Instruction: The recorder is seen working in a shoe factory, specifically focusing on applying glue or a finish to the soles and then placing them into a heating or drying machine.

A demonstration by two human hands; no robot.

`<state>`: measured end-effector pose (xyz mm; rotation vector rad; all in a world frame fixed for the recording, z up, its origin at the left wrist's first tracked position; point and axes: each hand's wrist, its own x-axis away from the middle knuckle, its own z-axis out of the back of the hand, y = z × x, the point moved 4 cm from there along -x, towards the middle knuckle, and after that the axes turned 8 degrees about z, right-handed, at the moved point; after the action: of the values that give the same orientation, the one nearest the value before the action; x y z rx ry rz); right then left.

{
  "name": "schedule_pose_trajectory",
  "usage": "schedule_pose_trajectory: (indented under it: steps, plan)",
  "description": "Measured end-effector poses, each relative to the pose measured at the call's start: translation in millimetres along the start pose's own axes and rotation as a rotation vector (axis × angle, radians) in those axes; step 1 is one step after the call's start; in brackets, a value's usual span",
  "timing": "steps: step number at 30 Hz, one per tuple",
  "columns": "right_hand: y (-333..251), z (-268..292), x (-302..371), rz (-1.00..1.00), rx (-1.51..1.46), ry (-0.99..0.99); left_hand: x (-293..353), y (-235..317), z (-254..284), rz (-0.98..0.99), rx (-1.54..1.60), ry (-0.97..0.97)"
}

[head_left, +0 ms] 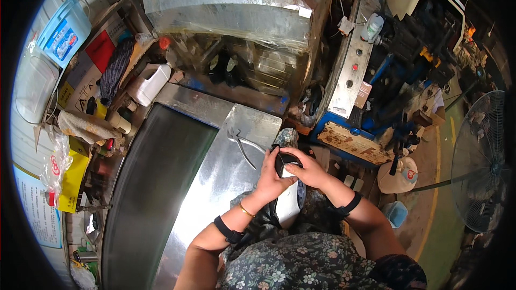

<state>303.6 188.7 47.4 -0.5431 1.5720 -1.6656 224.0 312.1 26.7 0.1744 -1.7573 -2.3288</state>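
Observation:
Over my lap I hold a black-and-white shoe piece [288,204], its black end pointing away from me and its long white part running back toward my body. My left hand [270,176] is closed around its left side near the black end. From the other side my right hand [307,168] grips the same end, the thumb pressing on the white part. My fingers hide much of the black end. A pair of metal pincers [245,142] with curved handles lies on the metal tabletop [207,190], just beyond my left hand, touched by neither hand.
A dark conveyor belt [156,193] curves along my left, leading to a metal hooded machine [231,16]. A cluttered shelf with a white container [150,84] stands far left. To the right are a blue-framed machine [349,134], a stool [396,176] and a large fan [481,161].

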Motion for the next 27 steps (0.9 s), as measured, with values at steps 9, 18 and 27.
schedule_pose_trajectory:
  steps: [9, 18, 27]
  plan:
    - [-11.2, -19.9, 25.8, -0.050, 0.017, 0.200, 0.6, 11.4, 9.0, -0.146, -0.140, 0.077]
    - [40.2, 6.5, 76.5, -0.345, -0.320, 0.228, -31.9, 23.7, 22.2, 0.296, 0.665, -0.207]
    - [30.0, -27.8, 58.2, -0.588, 0.111, 0.168, -14.1, -12.4, 11.3, 0.326, 0.551, -0.245]
